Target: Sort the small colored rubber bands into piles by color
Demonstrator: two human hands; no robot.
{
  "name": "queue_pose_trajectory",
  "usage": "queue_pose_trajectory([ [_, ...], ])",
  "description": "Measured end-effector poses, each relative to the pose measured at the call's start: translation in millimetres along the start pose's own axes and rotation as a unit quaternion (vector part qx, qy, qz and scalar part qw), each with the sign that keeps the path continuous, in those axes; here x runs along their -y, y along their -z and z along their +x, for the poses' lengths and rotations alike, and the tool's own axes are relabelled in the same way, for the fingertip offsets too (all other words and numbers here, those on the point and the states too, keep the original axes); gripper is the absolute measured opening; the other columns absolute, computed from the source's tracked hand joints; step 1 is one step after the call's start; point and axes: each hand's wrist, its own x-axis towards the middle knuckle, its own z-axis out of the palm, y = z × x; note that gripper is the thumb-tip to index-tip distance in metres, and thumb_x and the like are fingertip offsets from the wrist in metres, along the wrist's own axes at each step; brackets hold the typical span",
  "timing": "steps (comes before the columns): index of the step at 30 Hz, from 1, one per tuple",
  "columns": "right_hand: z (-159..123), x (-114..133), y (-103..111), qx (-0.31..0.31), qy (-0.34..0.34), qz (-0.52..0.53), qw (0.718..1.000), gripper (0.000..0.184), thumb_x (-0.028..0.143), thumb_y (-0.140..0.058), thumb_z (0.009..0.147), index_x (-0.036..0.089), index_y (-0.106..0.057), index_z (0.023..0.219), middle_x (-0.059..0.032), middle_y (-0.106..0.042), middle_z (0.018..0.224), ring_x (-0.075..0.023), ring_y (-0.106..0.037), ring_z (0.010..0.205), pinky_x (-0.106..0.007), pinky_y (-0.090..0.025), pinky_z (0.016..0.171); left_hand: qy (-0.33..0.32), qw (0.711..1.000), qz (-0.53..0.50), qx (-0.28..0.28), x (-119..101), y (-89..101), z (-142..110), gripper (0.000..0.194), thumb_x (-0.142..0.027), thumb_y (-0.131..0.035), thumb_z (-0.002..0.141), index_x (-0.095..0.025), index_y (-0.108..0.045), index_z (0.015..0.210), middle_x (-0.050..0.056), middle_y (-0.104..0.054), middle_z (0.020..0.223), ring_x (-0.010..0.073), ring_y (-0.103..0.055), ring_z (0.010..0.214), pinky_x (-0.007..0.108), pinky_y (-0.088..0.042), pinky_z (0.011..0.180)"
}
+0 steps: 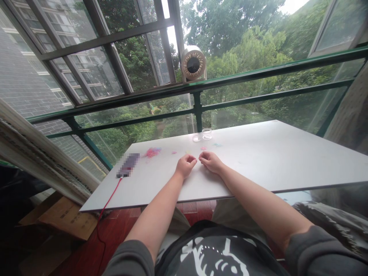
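Both of my hands rest on a white tabletop (pixel 287 153), close together near its middle. My left hand (pixel 185 165) is curled, its fingertips pinched toward the right hand. My right hand (pixel 211 161) is also curled with fingers pinched; whatever sits between the fingertips is too small to make out. Just beyond the hands lie tiny coloured bits (pixel 202 148) and a pink heap of small pieces (pixel 152 152) to the left. A small clear jar (pixel 206 133) and its clear lid (pixel 197 138) stand at the far edge.
A blurred-out flat device (pixel 128 165) lies at the table's left with a red cable (pixel 110 195) running off the edge. Flattened cardboard (pixel 66 218) lies on the red floor. A green railing (pixel 198 107) and windows stand behind, with a small round white fan (pixel 193 64) on the rail.
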Motion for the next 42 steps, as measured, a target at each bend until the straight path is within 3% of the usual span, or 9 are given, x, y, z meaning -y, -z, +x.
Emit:
queue_pose_trajectory([
  [28, 0, -1, -2, -0.018, 0.010, -0.025, 0.999, 0.003, 0.022, -0.048, 0.069, 0.019, -0.049, 0.067, 0.0051, -0.049, 0.050, -0.0100, -0.043, 0.043, -0.023, -0.034, 0.046, 0.011, 1.000, 0.002, 0.016, -3, -2.0, 0, 0.014, -0.032, -0.061, 0.071, -0.019, -0.063, 0.072, 0.001, -0.063, 0.071, 0.0136, -0.056, 0.070, 0.025, -0.043, 0.066],
  [34, 3, -4, -1, -0.060, 0.009, 0.008, 0.998, 0.006, 0.023, -0.045, 0.070, 0.021, -0.044, 0.065, 0.0061, -0.046, 0.047, -0.0102, -0.042, 0.045, -0.024, -0.035, 0.051, 0.011, 1.000, -0.025, -0.005, 2, -1.4, 4, 0.011, -0.029, -0.060, 0.071, -0.018, -0.061, 0.071, 0.000, -0.061, 0.070, 0.0128, -0.054, 0.069, 0.025, -0.042, 0.069],
  [42, 12, -18, 3, -0.155, -0.012, 0.048, 0.987, 0.007, 0.027, -0.042, 0.072, 0.021, -0.040, 0.068, 0.0066, -0.044, 0.046, -0.0112, -0.043, 0.046, -0.025, -0.035, 0.052, 0.039, 0.991, -0.089, -0.088, 15, 2.6, 13, 0.013, -0.029, -0.056, 0.072, -0.016, -0.057, 0.073, 0.000, -0.058, 0.069, 0.0123, -0.053, 0.069, 0.026, -0.042, 0.071],
])
